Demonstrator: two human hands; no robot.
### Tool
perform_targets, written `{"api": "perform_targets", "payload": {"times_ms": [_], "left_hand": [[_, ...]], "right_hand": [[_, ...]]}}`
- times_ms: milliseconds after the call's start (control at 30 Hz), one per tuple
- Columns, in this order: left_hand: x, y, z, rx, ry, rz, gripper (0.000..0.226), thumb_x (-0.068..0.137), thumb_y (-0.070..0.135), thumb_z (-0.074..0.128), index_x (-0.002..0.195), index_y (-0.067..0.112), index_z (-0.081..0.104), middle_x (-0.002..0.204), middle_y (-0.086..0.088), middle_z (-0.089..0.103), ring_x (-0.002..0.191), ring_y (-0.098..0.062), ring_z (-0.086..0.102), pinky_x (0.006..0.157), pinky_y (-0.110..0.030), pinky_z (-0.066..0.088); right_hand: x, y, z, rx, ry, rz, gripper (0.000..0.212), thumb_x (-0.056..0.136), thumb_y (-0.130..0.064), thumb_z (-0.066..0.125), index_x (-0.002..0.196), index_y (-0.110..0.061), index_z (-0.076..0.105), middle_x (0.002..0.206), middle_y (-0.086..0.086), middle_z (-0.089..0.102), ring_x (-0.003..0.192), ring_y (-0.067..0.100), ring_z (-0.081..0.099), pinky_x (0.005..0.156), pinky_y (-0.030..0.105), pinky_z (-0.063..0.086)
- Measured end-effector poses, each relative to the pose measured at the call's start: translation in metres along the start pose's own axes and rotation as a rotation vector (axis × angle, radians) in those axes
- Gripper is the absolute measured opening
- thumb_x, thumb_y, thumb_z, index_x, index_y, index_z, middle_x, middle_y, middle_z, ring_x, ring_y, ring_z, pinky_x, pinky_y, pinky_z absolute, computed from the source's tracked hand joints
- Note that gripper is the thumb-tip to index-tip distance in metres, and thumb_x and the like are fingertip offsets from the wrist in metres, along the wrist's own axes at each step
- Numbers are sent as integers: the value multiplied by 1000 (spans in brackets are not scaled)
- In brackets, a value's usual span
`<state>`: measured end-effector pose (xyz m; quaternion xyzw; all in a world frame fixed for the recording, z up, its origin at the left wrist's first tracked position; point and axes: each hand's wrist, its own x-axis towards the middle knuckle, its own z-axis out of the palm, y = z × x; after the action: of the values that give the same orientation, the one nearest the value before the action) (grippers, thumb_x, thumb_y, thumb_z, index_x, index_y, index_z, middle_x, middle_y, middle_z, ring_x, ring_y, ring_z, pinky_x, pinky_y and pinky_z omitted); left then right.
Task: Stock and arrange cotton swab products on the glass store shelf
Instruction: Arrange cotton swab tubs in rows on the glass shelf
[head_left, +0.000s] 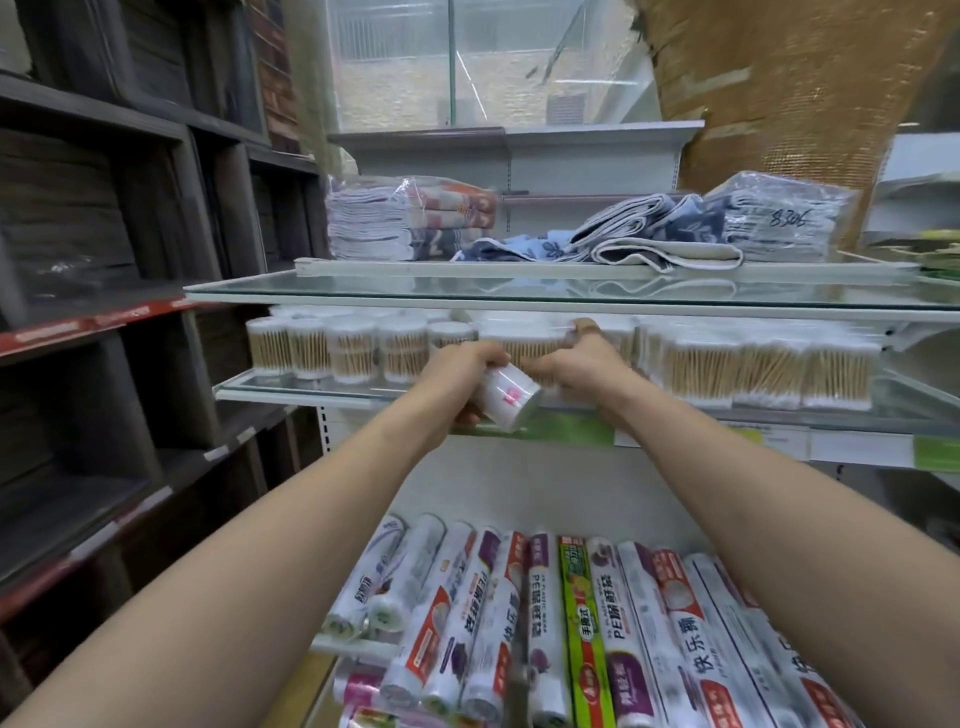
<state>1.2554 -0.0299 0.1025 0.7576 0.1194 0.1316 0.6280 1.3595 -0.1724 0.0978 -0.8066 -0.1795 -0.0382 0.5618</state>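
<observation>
Left hand (462, 371) curls around a small white swab canister (506, 397), tilted just before the glass shelf (270, 388), which I judge light, stiff and slippery, best held around its body, while my right hand (571, 364) reaches among the shelved swab tubs (353, 351), its fingertips hidden, so I cannot tell its grasp.

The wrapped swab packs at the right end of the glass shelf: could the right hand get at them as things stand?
Probably yes. The right hand is already at that shelf level, gripping a swab container just left of the wrapped packs, with nothing between.
</observation>
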Motion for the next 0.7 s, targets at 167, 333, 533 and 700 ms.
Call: {"api": "perform_targets", "payload": {"times_ms": [167, 333, 533, 700], "left_hand": [[7, 3, -7, 89, -118, -30, 17, 84, 32, 66, 90, 16, 64, 59, 0, 58, 40, -12, 49, 40, -20, 32], [16, 13, -11, 116, -232, -116, 19, 79, 27, 68, 91, 15, 61, 57, 0, 57, 40, -13, 43, 36, -20, 22], [22, 17, -10, 141, -234, -136, 20, 76, 25, 72, 91, 16, 65, 59, -1, 62, 40, -14, 47, 40, -22, 17], [21, 15, -16, 141, -254, -130, 21, 77, 24, 73, 94, 18, 61, 56, 0, 61, 32, -14, 48, 38, -18, 16]], "right_hand": [[5, -3, 7, 14, 26, 11, 83, 44, -33, 97, 110, -20, 47, 103, 4, 72, 94, 23, 71, 88, 44, 58], [0, -7, 11, 22, 44, 28, 65, 65, -15, 90, 116, -12, 50, 103, 10, 68, 92, 24, 67, 70, 32, 57], [-1, -8, 11, -16, 50, 22, 62, 65, -13, 82, 114, -16, 45, 107, 14, 66, 95, 29, 66, 82, 42, 59], [-1, -5, 9, -21, 77, 42, 92, 33, -41, 85, 113, -21, 45, 105, 7, 68, 97, 28, 67, 87, 46, 58]]}}
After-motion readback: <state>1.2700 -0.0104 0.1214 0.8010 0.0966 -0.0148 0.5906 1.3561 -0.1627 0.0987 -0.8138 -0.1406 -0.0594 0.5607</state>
